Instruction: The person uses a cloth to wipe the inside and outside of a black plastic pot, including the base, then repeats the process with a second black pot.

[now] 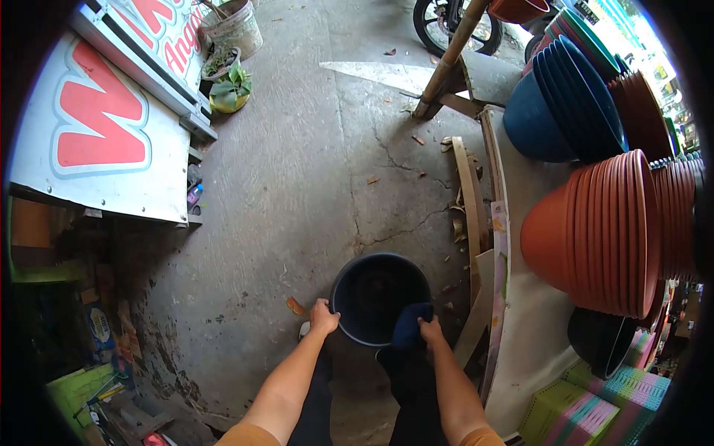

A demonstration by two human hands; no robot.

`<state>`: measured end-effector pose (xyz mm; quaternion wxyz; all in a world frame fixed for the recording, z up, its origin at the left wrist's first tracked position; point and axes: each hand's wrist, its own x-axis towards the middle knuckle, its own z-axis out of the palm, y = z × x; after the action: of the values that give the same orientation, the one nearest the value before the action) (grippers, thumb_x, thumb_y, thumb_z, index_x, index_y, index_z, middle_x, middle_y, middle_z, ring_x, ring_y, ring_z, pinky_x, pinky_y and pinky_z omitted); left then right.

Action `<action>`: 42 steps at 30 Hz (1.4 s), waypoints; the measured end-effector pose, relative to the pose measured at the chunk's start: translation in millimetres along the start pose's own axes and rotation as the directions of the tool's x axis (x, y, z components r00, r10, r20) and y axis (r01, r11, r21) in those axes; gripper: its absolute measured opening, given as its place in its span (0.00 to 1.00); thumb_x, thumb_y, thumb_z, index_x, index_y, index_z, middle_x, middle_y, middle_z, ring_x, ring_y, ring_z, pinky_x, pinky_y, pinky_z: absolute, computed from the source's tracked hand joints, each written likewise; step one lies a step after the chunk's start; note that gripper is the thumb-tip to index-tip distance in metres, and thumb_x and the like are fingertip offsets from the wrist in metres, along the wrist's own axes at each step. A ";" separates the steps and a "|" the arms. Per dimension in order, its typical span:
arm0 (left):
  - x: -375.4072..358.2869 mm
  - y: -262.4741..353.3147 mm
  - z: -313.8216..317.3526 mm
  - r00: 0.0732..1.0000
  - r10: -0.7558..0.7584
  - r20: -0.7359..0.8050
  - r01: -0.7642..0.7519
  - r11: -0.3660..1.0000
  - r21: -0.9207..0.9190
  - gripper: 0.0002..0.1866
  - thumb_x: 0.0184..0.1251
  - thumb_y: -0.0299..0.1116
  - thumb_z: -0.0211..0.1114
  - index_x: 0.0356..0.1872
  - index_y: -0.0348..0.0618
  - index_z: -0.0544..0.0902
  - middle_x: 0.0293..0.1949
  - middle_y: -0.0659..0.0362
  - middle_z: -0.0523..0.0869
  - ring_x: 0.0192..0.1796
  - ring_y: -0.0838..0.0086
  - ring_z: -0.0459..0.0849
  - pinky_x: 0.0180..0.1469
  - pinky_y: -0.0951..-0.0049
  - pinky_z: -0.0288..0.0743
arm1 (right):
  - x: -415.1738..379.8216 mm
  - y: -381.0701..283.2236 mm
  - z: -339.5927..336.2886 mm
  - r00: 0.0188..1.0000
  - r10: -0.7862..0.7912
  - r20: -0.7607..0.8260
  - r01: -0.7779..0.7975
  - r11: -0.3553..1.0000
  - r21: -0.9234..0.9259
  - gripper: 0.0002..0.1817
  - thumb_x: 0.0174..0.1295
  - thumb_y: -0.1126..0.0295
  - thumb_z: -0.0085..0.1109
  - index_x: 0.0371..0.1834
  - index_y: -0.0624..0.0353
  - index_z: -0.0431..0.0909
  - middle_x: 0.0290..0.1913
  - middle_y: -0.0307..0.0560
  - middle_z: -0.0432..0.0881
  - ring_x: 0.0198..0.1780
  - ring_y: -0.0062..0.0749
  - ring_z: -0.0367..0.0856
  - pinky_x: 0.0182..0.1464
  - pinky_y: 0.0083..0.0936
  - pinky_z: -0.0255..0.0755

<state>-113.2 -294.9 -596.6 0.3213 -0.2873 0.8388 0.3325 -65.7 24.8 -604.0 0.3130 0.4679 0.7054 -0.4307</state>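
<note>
Left hand [324,318] grips the rim of 1 black basin [374,286], held low above cracked concrete, centre; right hand [429,331] clasps 1 dark blue cloth [411,325] over its near right rim.

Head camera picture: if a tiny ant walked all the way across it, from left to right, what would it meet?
White sign with big red letters → leafy plant in a yellow pot → left hand → black tub → long wooden strip → stack of blue tubs.
</note>
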 end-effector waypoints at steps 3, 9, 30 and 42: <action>5.1 -2.5 3.2 0.998 0.061 -0.019 -0.059 0.996 0.069 0.31 0.50 0.35 0.79 0.54 0.37 0.74 0.47 0.49 0.83 0.53 0.58 0.82 0.56 0.63 0.75 | 9.0 6.4 0.0 0.999 -0.004 0.048 0.001 0.998 0.062 0.35 0.66 0.65 0.60 0.71 0.68 0.58 0.65 0.61 0.73 0.65 0.49 0.74 0.66 0.38 0.67; 1.9 7.0 4.2 0.993 0.106 -0.057 -0.107 0.994 -0.015 0.27 0.51 0.35 0.77 0.50 0.33 0.77 0.49 0.42 0.83 0.55 0.49 0.82 0.58 0.58 0.75 | -10.8 -5.8 -2.7 0.998 -0.039 -0.053 0.032 0.992 -0.126 0.44 0.60 0.62 0.66 0.75 0.69 0.53 0.71 0.63 0.67 0.70 0.48 0.69 0.69 0.34 0.65; -212.1 82.2 -219.0 0.892 0.451 -0.027 -0.206 0.353 -0.913 0.34 0.47 0.12 0.57 0.62 0.39 0.73 0.46 0.58 0.83 0.47 0.70 0.82 0.49 0.71 0.78 | -337.8 -89.8 -95.5 0.943 -0.333 -0.016 0.312 0.865 0.393 0.22 0.67 0.68 0.52 0.63 0.63 0.73 0.59 0.51 0.77 0.62 0.41 0.75 0.63 0.35 0.68; -380.1 91.1 -415.9 0.705 0.503 -0.500 -0.600 0.046 -0.799 0.41 0.45 0.11 0.55 0.69 0.39 0.66 0.58 0.58 0.78 0.60 0.72 0.77 0.61 0.72 0.71 | -546.7 -278.2 -17.6 0.409 -0.898 -0.162 0.765 0.241 0.598 0.19 0.73 0.69 0.50 0.64 0.67 0.72 0.57 0.48 0.78 0.56 0.33 0.78 0.61 0.29 0.71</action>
<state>-82.5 -445.8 -47.0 -0.0955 -0.0858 0.5374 0.8335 -124.9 -226.0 -47.1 -0.0541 0.0395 0.6327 -0.7715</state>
